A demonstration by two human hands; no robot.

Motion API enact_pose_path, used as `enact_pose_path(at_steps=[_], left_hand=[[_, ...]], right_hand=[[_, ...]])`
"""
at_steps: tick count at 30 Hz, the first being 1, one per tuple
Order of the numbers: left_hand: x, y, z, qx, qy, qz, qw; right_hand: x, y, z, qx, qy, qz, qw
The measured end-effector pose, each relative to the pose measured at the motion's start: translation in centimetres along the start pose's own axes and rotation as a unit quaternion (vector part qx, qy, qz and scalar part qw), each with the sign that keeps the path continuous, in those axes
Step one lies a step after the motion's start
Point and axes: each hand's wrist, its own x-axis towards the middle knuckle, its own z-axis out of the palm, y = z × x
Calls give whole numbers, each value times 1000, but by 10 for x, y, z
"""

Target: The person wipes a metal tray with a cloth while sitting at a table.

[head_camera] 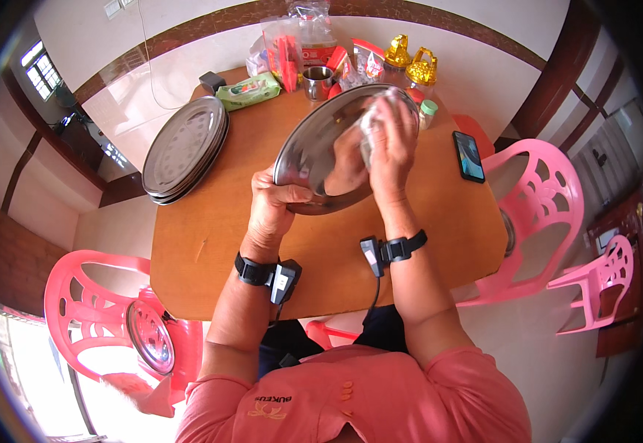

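Note:
A large round metal tray [321, 147] is held tilted above the wooden table [321, 260]. My left hand [277, 202] grips its near left rim, thumb on the shiny inner face. Against that face, near the far right rim, my right hand [393, 138] presses a whitish cloth or tissue [374, 119]. The polished surface reflects this hand. To the left, a stack of oval-looking metal trays [185, 149] lies at the table's edge. Both wrists wear black straps with small devices.
Along the wall stand a green wipes pack [249, 91], a steel cup [318, 83], plastic bags [282, 55], gold-topped jars [422, 72] and a green-lidded bottle [427, 113]. A phone [468, 156] lies at right. Pink chairs [554, 183] flank the table; the left one holds a metal lid or tray [149, 336].

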Motion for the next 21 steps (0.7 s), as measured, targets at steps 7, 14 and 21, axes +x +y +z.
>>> enact_pose_path(at_steps=[7,14,21], left_hand=[[-15,7,25,203,-56,27,977],[-10,15,27,417,-184,205,866],[-6,20,15,619,-172,277,714]], right_hand=[[-8,59,0,413,159,420,792],[-18,83,-13,501,145,577,628],[-6,87,-24,324,276,392,815]])
